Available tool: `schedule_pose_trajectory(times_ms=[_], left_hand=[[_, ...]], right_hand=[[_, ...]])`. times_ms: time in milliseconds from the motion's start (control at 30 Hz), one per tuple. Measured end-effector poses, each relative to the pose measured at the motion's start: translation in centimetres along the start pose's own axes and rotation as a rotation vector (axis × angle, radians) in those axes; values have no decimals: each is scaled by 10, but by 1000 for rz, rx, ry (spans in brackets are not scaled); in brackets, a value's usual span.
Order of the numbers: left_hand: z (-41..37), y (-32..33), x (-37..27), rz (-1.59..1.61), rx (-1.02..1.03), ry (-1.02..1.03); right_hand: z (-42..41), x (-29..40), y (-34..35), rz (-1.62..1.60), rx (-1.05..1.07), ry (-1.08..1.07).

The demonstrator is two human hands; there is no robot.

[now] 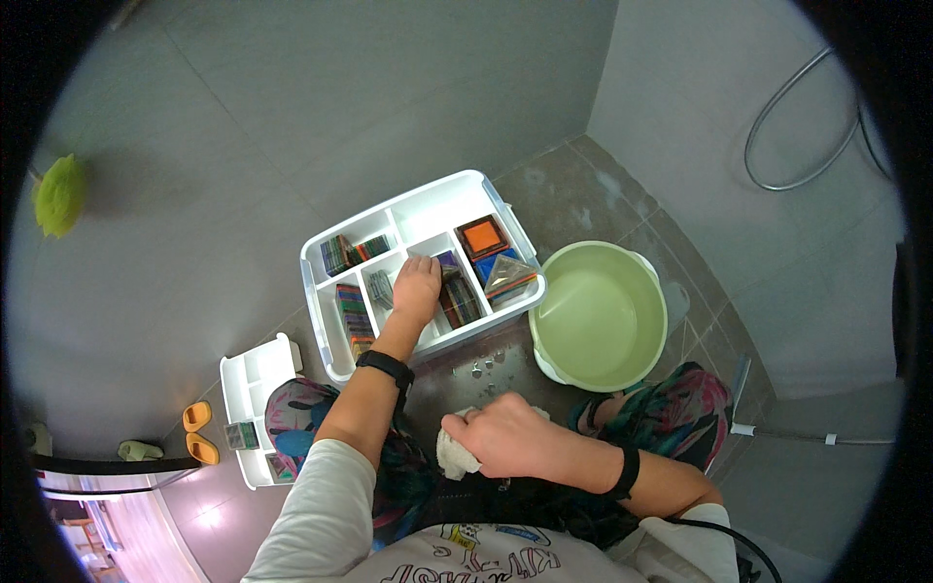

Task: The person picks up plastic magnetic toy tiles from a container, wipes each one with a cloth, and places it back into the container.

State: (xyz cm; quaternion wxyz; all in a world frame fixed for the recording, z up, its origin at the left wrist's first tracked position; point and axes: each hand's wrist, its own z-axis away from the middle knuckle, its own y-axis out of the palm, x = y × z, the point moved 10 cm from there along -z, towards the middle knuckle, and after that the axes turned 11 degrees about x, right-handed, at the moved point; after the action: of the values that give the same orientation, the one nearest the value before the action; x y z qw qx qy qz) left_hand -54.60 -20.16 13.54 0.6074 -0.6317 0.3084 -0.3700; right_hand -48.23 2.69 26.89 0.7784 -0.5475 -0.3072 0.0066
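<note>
A white divided storage box (510, 312) in front of me holds translucent coloured tiles, sorted in stacks. My left hand (418, 286) reaches down into a middle compartment. Its fingertips are hidden, so I cannot see whether they grip anything. Left of it stands a short row of pale tiles (380, 288); purple tiles (447, 261) and a dark stack of tiles (459, 300) lie to its right. My right hand (508, 435) is closed around a crumpled off-white cloth (455, 456), above my lap and clear of the box.
A pale green plastic basin (603, 315) stands right of the box on wet tiled floor (490, 364). To the left, a second white divided tray (255, 372) holds a few tiles. Orange slippers (197, 432) lie beyond it. A metal shower hose (765, 116) hangs at the right wall.
</note>
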Motion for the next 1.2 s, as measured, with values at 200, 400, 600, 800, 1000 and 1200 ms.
schedule_pose_trajectory(times_ms=[200, 400, 600, 800, 1000, 1200], left_hand=[[5, -6, -10, -68, -121, 26], [10, -27, 2, 90, -187, -23], [13, -65, 28, 1576, -29, -295], [46, -139, -55, 2392, 232, 23], [79, -172, -112, 2600, 310, 26], [89, -169, -117, 2687, 237, -67]], right_hand=[[1, 2, -3, -7, -21, -17], [5, 2, -14, -20, -62, -10], [16, -10, -56, -92, -244, 106], [53, -32, -120, -197, -726, 175], [67, -40, -137, 55, -948, 249], [79, -38, -152, 190, -1037, 320]])
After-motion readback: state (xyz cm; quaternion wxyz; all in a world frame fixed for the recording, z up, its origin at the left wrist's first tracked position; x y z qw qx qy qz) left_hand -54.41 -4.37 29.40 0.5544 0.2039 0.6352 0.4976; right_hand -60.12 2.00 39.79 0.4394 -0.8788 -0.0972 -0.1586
